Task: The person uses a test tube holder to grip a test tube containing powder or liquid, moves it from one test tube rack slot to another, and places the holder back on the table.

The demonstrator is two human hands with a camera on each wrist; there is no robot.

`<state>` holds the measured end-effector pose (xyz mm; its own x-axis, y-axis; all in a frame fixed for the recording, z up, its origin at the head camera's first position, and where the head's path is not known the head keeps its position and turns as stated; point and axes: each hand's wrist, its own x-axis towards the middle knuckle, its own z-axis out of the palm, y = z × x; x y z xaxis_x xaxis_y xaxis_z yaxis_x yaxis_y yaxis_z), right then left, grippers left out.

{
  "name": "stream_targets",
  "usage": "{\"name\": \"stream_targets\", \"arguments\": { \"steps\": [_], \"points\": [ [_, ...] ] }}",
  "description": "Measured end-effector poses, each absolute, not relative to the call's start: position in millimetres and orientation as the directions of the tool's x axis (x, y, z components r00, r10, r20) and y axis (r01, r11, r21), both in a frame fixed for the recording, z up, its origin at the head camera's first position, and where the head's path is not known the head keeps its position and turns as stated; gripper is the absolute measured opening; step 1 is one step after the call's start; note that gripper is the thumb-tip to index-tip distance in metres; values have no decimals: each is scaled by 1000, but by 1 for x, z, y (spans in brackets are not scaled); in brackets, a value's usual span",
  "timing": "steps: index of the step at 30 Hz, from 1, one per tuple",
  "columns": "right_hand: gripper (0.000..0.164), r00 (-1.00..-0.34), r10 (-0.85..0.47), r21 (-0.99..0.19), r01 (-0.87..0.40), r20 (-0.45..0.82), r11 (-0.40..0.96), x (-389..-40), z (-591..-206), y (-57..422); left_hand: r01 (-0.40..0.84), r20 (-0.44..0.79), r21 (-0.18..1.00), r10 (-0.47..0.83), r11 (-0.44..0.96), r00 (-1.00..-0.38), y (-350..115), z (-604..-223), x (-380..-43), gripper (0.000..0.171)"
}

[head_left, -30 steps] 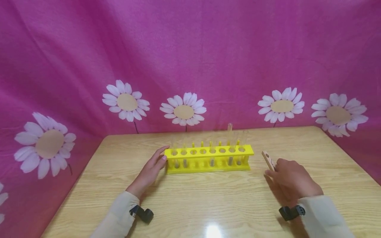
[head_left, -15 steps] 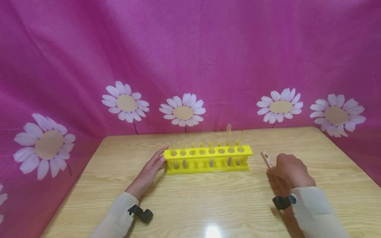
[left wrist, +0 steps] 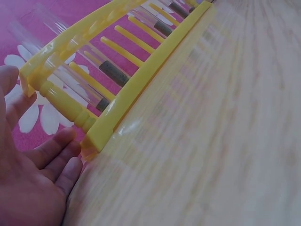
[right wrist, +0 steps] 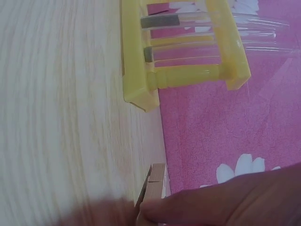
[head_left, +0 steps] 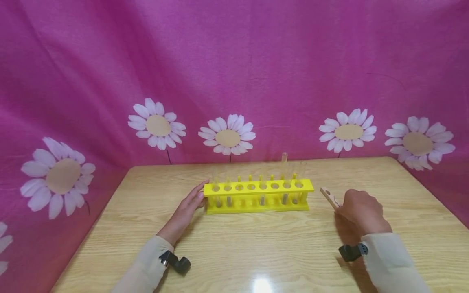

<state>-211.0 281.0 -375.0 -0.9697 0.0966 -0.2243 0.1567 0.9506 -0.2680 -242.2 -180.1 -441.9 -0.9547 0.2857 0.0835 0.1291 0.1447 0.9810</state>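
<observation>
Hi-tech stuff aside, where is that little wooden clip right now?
In the head view, the wooden clip is on the right side, gripped in the right hand, just right of the yellow rack.

At the left fingers [left wrist: 69,175], the long yellow rack [head_left: 257,192] looks like smooth plastic, with a shine on its base. Its clear, slim tubes [head_left: 284,163] are smooth and glossy, glass or transparent plastic. In the right fingers [right wrist: 188,205], the pale, flat clamp [head_left: 328,197] is matt wood. Below the fingers, the light-brown bench [head_left: 256,244] shows a smooth, rather glossy wood grain. Beyond them, the pink flowered curtain [head_left: 234,81] is matt, creased cloth.
</observation>
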Motion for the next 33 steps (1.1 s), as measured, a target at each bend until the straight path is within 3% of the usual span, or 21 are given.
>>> {"name": "stream_targets", "arguments": {
  "steps": [15, 21, 33],
  "points": [
    [24, -963, 122, -358, 205, -240, 911, -206, -370, 291, 125, 79, 980, 276, 154, -958, -177, -439, -241, 53],
    [28, -981, 130, -382, 175, -143, 907, -205, -365, 293, 111, 67, 982, 271, 151, -960, -178, -439, -241, 51],
    [25, -964, 131, -437, 18, 230, 899, -196, -337, 272, 101, 57, 981, 251, 166, -966, -179, -440, -241, 53]
  ]
}}
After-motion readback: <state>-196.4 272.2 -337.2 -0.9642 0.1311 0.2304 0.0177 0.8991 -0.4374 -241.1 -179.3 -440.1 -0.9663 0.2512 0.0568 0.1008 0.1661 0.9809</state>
